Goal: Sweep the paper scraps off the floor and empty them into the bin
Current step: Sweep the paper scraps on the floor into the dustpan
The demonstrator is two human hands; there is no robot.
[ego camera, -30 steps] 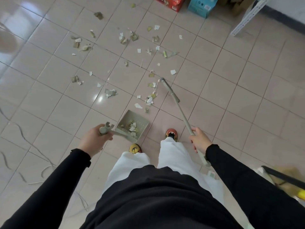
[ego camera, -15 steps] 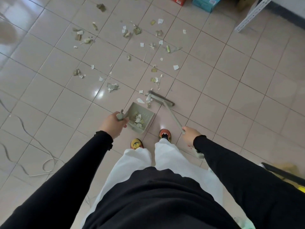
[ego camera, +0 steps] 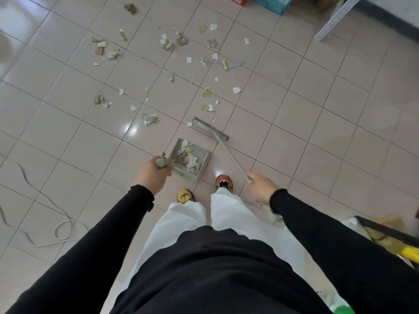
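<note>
My left hand (ego camera: 154, 174) grips the handle of a grey-green dustpan (ego camera: 201, 155) that sits low over the tiles just ahead of my feet, with several paper scraps piled in it. My right hand (ego camera: 260, 185) grips the shaft of a matching broom (ego camera: 226, 150); its flat head (ego camera: 209, 129) lies on the floor just beyond the pan's far right corner. Several white and olive paper scraps (ego camera: 208, 107) are scattered over the pinkish tiles ahead, with one cluster (ego camera: 149, 118) at the left of the broom head.
A white cable (ego camera: 61, 230) loops over the floor at the left. Red and teal boxes (ego camera: 272, 3) stand at the top, with a white perforated metal bar (ego camera: 333, 19) beside them. A dark-framed object with yellow parts (ego camera: 390, 234) sits at the right edge.
The broom head was pulled back from the far scraps toward the dustpan, pushing scraps into it. The dustpan shifted slightly right and now holds more paper.
</note>
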